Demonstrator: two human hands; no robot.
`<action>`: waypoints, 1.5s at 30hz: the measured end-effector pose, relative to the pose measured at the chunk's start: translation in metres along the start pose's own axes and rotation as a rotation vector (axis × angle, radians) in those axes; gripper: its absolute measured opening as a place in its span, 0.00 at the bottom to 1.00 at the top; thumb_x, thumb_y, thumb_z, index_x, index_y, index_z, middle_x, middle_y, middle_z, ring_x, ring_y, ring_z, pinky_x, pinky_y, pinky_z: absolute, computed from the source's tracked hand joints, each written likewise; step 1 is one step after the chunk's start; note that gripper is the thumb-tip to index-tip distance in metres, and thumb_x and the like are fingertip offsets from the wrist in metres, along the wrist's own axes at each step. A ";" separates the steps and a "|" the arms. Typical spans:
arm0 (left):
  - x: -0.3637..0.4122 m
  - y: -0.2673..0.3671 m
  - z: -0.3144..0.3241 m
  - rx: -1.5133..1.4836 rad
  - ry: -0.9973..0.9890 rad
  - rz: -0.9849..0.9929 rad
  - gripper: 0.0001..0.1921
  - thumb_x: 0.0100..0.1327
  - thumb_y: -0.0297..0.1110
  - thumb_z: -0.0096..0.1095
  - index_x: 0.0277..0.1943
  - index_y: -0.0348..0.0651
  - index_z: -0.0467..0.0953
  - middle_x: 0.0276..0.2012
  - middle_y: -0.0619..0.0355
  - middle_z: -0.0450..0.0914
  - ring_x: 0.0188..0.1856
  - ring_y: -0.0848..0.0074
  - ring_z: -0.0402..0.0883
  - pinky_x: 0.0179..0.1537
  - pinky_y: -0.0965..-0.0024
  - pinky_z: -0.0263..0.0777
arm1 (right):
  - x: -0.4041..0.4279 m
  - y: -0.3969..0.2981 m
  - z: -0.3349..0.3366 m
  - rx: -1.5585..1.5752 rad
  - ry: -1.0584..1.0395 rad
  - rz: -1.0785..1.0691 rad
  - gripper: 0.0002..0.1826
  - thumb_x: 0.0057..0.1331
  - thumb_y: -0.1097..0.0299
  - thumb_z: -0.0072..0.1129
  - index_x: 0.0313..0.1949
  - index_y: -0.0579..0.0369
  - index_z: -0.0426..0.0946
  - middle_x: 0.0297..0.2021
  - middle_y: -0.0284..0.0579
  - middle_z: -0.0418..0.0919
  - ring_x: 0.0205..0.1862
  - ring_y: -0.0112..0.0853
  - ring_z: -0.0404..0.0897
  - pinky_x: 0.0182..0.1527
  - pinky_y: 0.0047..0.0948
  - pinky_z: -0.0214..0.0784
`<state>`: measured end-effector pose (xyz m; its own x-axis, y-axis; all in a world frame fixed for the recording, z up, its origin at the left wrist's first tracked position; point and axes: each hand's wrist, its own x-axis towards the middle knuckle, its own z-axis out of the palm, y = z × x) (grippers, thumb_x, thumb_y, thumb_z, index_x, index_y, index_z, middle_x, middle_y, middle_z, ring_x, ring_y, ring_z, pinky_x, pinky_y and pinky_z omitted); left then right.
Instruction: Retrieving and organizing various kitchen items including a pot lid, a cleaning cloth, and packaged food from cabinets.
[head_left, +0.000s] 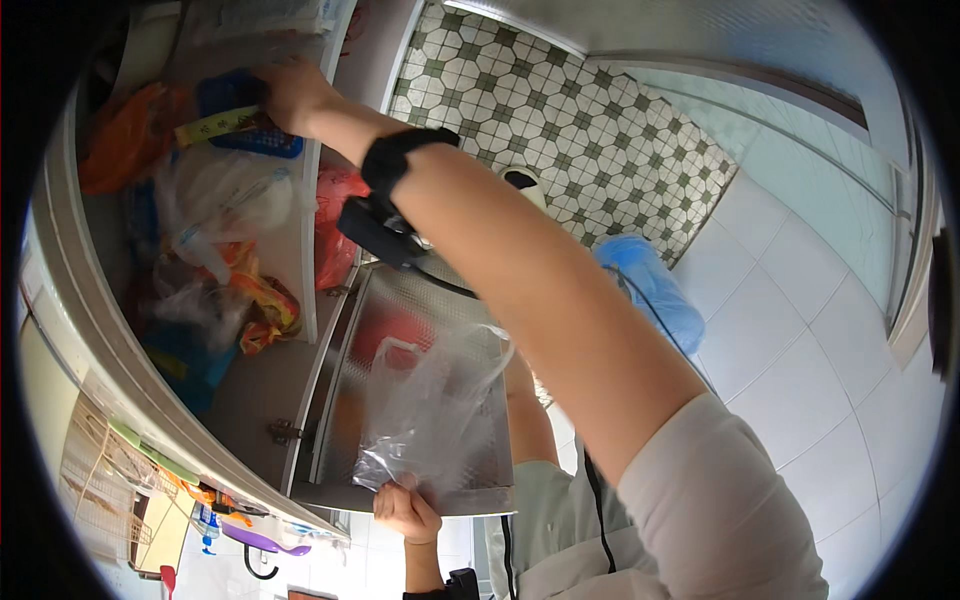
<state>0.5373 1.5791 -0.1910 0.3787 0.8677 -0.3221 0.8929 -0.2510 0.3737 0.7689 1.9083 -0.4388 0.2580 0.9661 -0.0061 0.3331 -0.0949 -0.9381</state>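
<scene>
My right hand (295, 96) reaches into the open cabinet (259, 420), over a blue plastic basket (262, 142). Its fingertips are in shadow, so whether they grip the basket is unclear. Beside them, across the basket, lies a yellow packet (217, 125) bearing writing. My left hand (407, 512) is closed at one end of a clear plastic bag (431, 409), close to the edge of the cabinet door (480, 496). The bag's loop handles point away from that hand. Crumpled clear bags (240, 187) and an orange bag (135, 139) lie inside the cabinet.
A red plastic bag (337, 217) sits beside the cabinet's side panel. Near my legs is a blue plastic-wrapped bundle (656, 289), close to the white tiled wall (795, 360). Patterned tiles cover the floor (480, 82). On the counter side stand a wire rack (112, 480) and a purple basin (262, 538).
</scene>
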 end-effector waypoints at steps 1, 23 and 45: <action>0.000 0.001 0.001 0.001 0.000 -0.001 0.05 0.40 0.23 0.44 0.21 0.33 0.69 0.16 0.48 0.69 0.16 0.58 0.67 0.19 0.63 0.58 | 0.005 0.001 0.007 -0.136 0.134 -0.024 0.21 0.50 0.69 0.49 0.46 0.55 0.68 0.45 0.54 0.68 0.50 0.45 0.65 0.49 0.36 0.59; 0.012 0.007 -0.017 -0.054 -0.013 -0.197 0.12 0.58 0.26 0.43 0.42 0.28 0.67 0.33 0.44 0.72 0.31 0.59 0.70 0.32 0.61 0.62 | -0.282 -0.092 -0.095 0.117 -1.121 -0.036 0.46 0.47 0.59 0.64 0.62 0.42 0.45 0.42 0.44 0.69 0.50 0.36 0.66 0.61 0.47 0.35; 0.035 0.018 -0.003 0.102 0.078 -0.204 0.16 0.50 0.29 0.44 0.43 0.31 0.68 0.34 0.50 0.74 0.33 0.64 0.72 0.37 0.64 0.61 | 0.031 -0.130 0.066 0.574 0.732 0.471 0.33 0.50 0.73 0.51 0.56 0.63 0.50 0.47 0.57 0.61 0.52 0.51 0.58 0.53 0.42 0.54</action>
<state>0.5662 1.6064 -0.1928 0.1713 0.9345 -0.3122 0.9705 -0.1055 0.2169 0.6733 1.9669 -0.3397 0.8005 0.4611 -0.3829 -0.3761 -0.1108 -0.9199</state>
